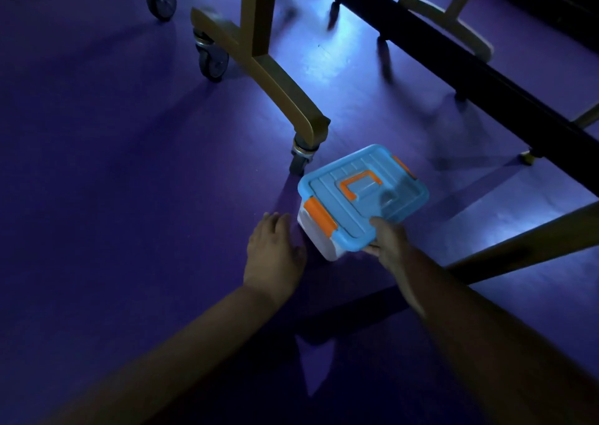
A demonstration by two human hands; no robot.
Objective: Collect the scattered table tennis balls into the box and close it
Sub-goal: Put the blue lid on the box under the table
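A small white box (319,241) with a blue lid (363,194), an orange handle and orange side clips stands on the purple floor, lid on. My right hand (387,241) grips the lid's near corner, thumb on top and fingers under the rim. Just left of the box, my left hand (274,253) hovers palm down with fingers spread and holds nothing. No table tennis balls are visible.
A wheeled table leg (285,100) with a caster (299,159) stands just behind the box. Dark frame bars (470,78) cross the right side, and another bar (518,246) lies beside my right arm. More casters (212,58) are farther back.
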